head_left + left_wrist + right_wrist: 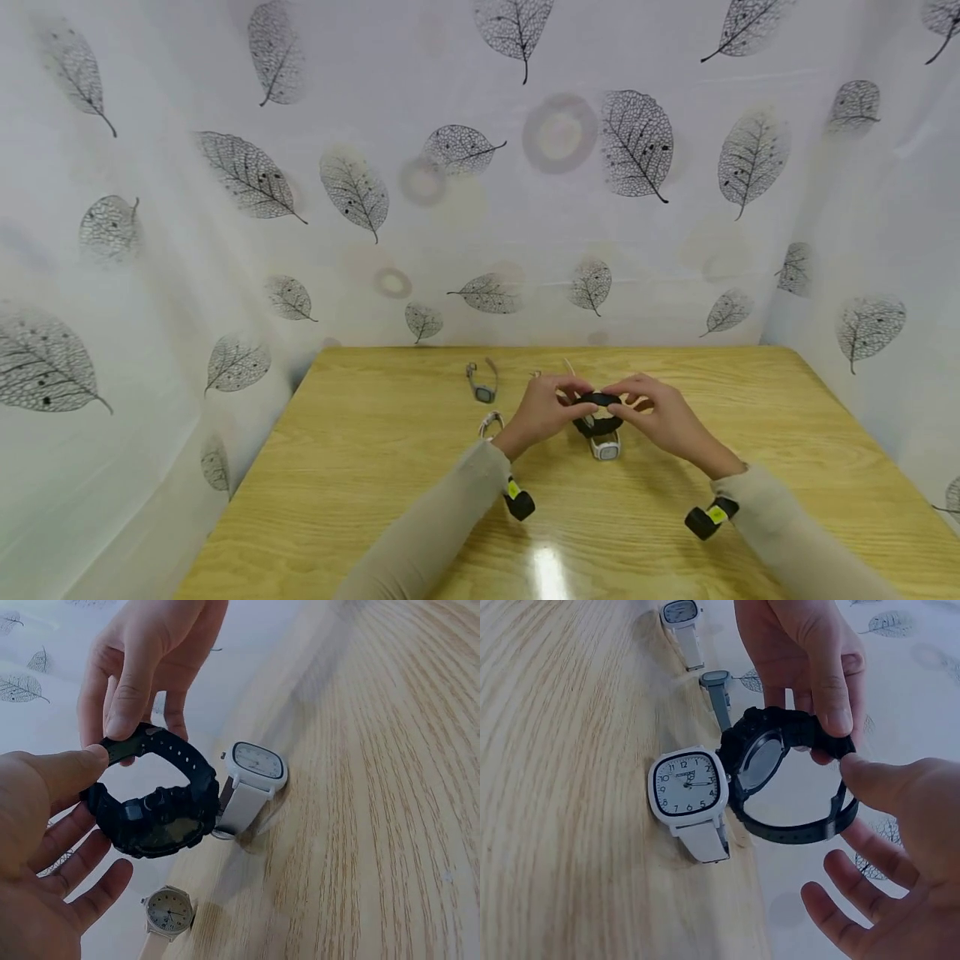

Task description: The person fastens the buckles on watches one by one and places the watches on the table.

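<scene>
A black digital watch (pixel 600 427) is held up over the table, its strap bent round into a loop. My left hand (pixel 551 408) pinches one side of the strap between thumb and finger; the lower fingers spread loosely in the left wrist view. On the other side, my right hand (pixel 660 412) pinches the strap close by, thumbs nearly meeting. The case (pixel 161 829) hangs at the loop's lower side in the left wrist view. Just past it stands a white square watch (pixel 688 784) with a numbered dial.
A grey watch (pixel 483 392) stands farther back on the wooden table (pixel 360 467). Near my left wrist is another white watch (pixel 491 423), partly covered by the arm. A round-dialled pale watch (pixel 169 910) shows in the left wrist view. Leaf-print curtains (pixel 480 225) surround the table.
</scene>
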`<move>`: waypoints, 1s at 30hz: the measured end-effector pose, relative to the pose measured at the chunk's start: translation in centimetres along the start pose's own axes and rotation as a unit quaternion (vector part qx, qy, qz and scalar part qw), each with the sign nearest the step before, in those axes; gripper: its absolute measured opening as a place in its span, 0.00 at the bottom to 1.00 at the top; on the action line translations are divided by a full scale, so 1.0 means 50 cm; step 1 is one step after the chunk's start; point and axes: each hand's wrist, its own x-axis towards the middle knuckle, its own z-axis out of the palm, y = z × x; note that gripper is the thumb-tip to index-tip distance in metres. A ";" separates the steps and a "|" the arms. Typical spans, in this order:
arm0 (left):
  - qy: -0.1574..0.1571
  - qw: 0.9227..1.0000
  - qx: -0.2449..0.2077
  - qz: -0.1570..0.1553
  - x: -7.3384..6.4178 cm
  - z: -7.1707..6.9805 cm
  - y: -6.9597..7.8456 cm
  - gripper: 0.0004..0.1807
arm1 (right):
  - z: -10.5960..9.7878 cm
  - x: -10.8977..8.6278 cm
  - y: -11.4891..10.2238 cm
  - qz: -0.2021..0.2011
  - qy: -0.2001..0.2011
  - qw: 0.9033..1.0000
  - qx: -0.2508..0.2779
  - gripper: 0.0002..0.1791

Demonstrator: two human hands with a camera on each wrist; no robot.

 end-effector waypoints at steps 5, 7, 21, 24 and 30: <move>0.010 0.999 -0.033 -0.020 -0.003 -0.003 -0.004 0.13 | -0.002 -0.015 0.023 0.046 -0.007 0.998 0.047 0.18; 0.010 0.999 -0.039 -0.024 -0.003 -0.004 -0.007 0.13 | -0.003 -0.019 0.029 0.049 -0.008 0.997 0.061 0.18; -0.018 0.999 -0.005 -0.028 0.012 -0.001 0.025 0.14 | -0.007 -0.010 0.012 0.015 0.007 0.999 0.042 0.15; -0.015 1.000 -0.008 -0.022 0.014 0.001 0.028 0.13 | -0.007 -0.008 0.010 0.016 0.011 0.999 0.041 0.14; -0.008 0.999 -0.020 -0.041 0.015 0.001 0.022 0.13 | -0.005 -0.009 0.014 0.026 0.018 0.998 0.046 0.16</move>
